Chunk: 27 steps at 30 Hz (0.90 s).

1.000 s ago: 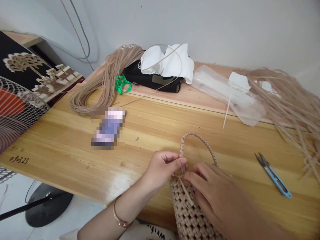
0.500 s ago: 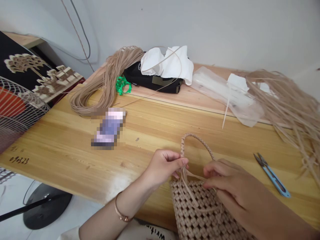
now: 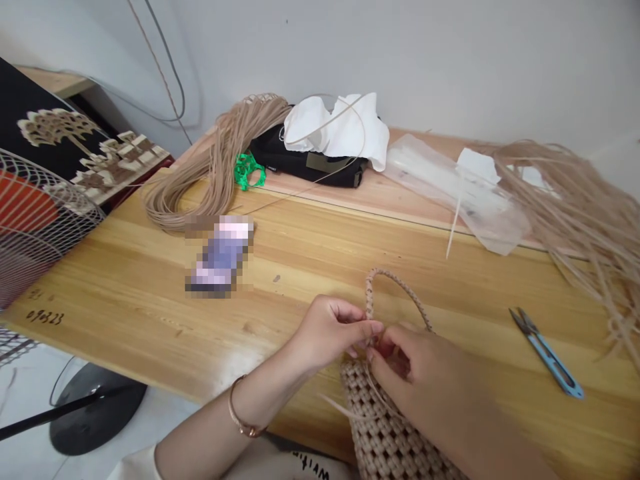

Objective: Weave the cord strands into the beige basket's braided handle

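Far edge of the table: a coil of pale flat cane strands (image 3: 203, 180); a black fabric pouch (image 3: 305, 160) just beside it, with white tissue (image 3: 335, 127) bunched on top; a green mesh scrap (image 3: 249, 171) between coil and pouch; a clear plastic sleeve (image 3: 450, 193) further right; a loose sheaf of cane strands (image 3: 580, 213) at far right, spilling over the table edge. On the pine table (image 3: 125, 280): a pixelated, unreadable object (image 3: 219, 257) left of centre; blue-handled thread snips (image 3: 547, 357) at right, well apart from the hands. Left of the table: a wire fan guard (image 3: 40, 220); a round black fan base (image 3: 97, 417) on the floor below.

Hands, near centre: left hand (image 3: 330, 330), with a thin metal bangle (image 3: 240, 413) at the wrist, narrowly pinched at the root of the braided handle (image 3: 395, 283); right hand (image 3: 420, 377), fingers curled narrowly on a flat strand (image 3: 377, 393) at the same spot, close against the left fingertips (image 3: 373, 327).

Woven cane bag (image 3: 385, 427): at the near table edge, running out of view; chunky basket-weave texture; arched handle, tilted slightly.
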Each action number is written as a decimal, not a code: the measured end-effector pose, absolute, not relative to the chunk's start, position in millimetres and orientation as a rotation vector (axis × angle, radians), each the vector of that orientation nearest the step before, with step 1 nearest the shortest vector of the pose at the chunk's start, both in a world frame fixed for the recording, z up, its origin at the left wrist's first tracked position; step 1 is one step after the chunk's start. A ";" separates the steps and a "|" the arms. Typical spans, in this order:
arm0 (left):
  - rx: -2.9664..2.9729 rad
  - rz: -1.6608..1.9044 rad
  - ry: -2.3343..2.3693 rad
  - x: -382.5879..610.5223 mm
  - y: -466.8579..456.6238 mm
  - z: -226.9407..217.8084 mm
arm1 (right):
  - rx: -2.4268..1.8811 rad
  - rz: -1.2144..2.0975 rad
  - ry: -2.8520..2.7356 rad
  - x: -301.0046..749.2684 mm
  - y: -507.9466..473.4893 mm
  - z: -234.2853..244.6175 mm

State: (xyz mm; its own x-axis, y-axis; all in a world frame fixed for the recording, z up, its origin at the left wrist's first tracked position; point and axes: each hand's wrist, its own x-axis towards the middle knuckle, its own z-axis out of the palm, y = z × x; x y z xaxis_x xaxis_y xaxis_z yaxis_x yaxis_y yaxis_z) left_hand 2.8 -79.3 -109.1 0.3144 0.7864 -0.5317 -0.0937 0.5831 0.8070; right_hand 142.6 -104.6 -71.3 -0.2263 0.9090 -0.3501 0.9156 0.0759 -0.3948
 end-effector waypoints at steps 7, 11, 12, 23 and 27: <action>0.778 0.627 1.090 5.2 -80.6 -108.2 | 2.004 -0.803 2.247 138.5 -102.0 -66.6; 0.804 0.653 1.094 6.3 -81.7 -110.1 | 1.998 -0.518 2.252 130.9 -102.9 -64.9; 0.815 0.657 1.093 6.3 -81.8 -110.3 | 1.991 -0.505 2.245 130.2 -103.2 -64.4; 0.798 0.704 1.061 4.9 -80.5 -114.2 | 1.911 -0.689 2.313 154.0 -116.5 -64.4; 0.753 0.676 1.007 1.1 -79.5 -115.8 | 1.624 -0.740 2.556 166.8 -132.7 -62.3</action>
